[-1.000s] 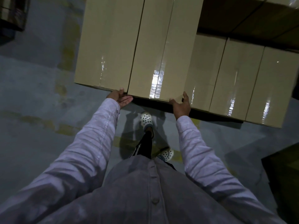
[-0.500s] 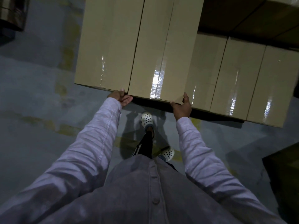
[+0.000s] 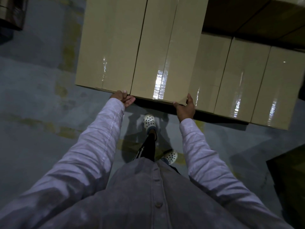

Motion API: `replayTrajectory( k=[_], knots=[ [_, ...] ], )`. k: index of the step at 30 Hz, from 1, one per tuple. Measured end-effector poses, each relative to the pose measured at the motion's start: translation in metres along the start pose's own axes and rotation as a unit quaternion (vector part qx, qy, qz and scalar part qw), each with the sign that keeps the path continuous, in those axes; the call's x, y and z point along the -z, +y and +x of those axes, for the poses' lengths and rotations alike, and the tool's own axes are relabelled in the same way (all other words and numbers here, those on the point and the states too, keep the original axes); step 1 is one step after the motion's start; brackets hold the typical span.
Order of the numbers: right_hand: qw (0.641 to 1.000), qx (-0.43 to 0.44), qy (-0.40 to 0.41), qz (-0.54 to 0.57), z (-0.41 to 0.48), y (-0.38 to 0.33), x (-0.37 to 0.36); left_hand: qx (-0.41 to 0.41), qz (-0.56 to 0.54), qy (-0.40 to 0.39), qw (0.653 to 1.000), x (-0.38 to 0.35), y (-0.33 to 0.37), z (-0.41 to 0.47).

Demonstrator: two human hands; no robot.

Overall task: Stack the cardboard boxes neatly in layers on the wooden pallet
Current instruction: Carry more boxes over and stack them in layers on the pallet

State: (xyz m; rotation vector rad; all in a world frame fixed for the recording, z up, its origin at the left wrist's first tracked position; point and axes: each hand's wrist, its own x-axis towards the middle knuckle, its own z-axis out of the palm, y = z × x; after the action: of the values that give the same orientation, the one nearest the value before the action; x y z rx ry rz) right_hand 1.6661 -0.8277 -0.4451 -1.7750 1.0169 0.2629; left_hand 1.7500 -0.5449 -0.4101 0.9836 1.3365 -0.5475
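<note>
A tall taped cardboard box (image 3: 165,47) stands on the upper layer of the stack, its near edge facing me. My left hand (image 3: 123,100) grips its near left bottom corner, at the seam with the neighbouring box (image 3: 109,47). My right hand (image 3: 185,108) grips the near right bottom corner, thumb up along the side. A lower row of taped boxes (image 3: 239,80) runs to the right. The pallet is hidden under the boxes.
Grey concrete floor (image 3: 41,104) with worn yellow marks lies to the left and under my feet (image 3: 149,123). A dark object (image 3: 290,179) sits low at the right edge. More boxes (image 3: 255,17) stand in shadow at the back right.
</note>
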Motion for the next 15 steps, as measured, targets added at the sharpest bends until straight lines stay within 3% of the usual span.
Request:
replayTrajectory(
  k=[15],
  knots=[
    [0.998,0.003,-0.004,-0.058,0.011,0.007,-0.004,-0.008,-0.028,-0.047,0.998,0.018,-0.011,0.016]
  ],
)
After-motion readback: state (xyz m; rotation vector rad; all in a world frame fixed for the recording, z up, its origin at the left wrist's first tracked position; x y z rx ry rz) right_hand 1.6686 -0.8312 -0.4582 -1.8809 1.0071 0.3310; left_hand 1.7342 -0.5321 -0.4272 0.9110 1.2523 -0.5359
